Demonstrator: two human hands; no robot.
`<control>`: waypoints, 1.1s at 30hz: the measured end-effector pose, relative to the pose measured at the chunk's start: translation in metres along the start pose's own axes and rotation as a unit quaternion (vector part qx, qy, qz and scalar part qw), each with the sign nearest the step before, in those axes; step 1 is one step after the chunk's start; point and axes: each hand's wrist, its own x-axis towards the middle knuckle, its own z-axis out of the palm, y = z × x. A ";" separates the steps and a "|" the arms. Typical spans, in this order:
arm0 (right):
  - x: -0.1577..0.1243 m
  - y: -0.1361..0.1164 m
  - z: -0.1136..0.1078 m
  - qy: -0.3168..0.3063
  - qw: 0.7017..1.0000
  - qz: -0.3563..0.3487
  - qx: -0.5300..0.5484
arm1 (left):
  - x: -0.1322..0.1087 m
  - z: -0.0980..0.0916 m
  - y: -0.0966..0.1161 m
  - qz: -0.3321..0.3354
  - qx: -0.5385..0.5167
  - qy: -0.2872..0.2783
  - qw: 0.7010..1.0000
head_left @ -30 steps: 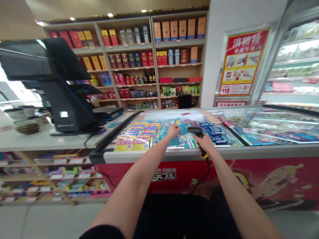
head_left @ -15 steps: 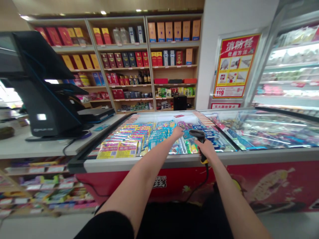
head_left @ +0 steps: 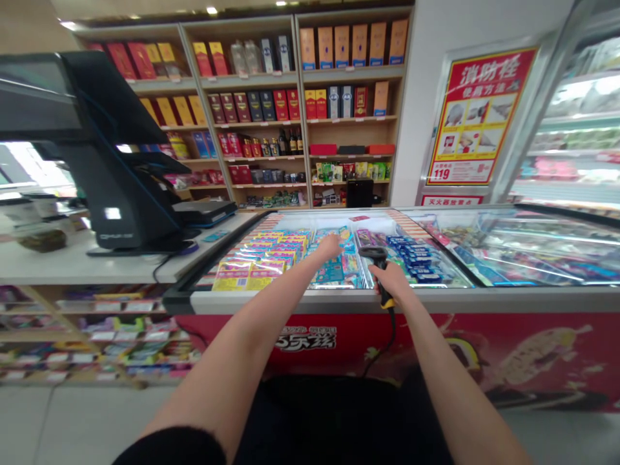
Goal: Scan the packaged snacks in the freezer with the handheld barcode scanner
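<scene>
My right hand (head_left: 391, 281) is closed round the grip of a black and yellow barcode scanner (head_left: 375, 254), held above the near edge of the chest freezer (head_left: 339, 301). A cable hangs from the scanner's lower end. Further left, my left hand (head_left: 330, 246) reaches over the blue ice cream packs (head_left: 330, 271); its fingers are too small and blurred to tell what they touch. Yellow and pink packs (head_left: 249, 274) lie left of it, dark blue packs (head_left: 423, 259) to the right of the scanner.
A dark checkout terminal (head_left: 116, 194) stands on the white counter (head_left: 194, 261) at left, with a scale (head_left: 206, 212) beside it. Shelves of boxed goods (head_left: 271, 106) line the back wall. Another freezer section (head_left: 547, 248) extends right.
The view has shifted slightly. My left hand has moved left, away from the scanner, over the blue packs. My right hand still holds the scanner, a little further left.
</scene>
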 end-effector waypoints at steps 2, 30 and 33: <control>-0.004 -0.005 0.010 -0.011 1.000 -0.007 -0.013 | -0.008 -0.019 -0.009 0.006 0.073 -0.035 0.997; 0.032 -0.033 0.052 0.022 0.995 -0.049 -0.080 | -0.046 -0.040 -0.027 -0.111 0.211 -0.016 0.971; 0.032 -0.029 0.050 0.037 0.993 -0.047 -0.101 | -0.038 -0.047 -0.036 -0.141 0.141 -0.032 0.979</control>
